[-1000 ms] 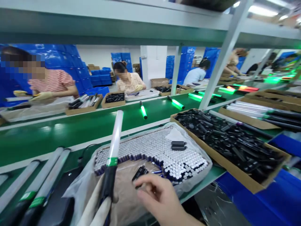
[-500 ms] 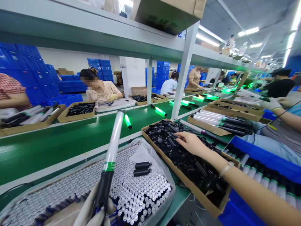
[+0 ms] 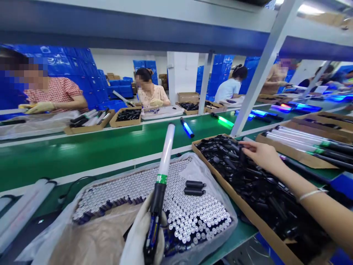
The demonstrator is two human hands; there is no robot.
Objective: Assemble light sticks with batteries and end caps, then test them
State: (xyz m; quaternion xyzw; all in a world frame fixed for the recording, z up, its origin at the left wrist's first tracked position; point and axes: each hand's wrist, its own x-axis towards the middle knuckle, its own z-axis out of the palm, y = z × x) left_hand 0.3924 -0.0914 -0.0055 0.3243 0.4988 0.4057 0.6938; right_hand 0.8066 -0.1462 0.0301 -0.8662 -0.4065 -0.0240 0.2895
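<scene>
My left hand (image 3: 138, 235), in a whitish glove, grips a light stick (image 3: 165, 158) by its black handle. The stick's clear tube points up and away, with a green band below it, and blue batteries show in the open handle. My bare right hand (image 3: 260, 154) has its fingers pinched on a small black part (image 3: 241, 151) over a carton of black parts (image 3: 264, 195). Under the stick lies a plastic-lined tray of upright batteries (image 3: 198, 217), with two black cylinders (image 3: 194, 191) on top.
A green conveyor (image 3: 110, 147) beyond the tray carries lit blue and green sticks. A slanted white post (image 3: 261, 73) stands behind the carton, under a long shelf (image 3: 138, 33). Several people sit across the conveyor. White tubes (image 3: 24, 209) lie at the left; a carton of sticks (image 3: 303, 147) is at the right.
The view has swung left. My right hand has lifted a black part from the pile. The stick in my left hand has turned, showing batteries in its handle. The nearest lit stick went from green to blue.
</scene>
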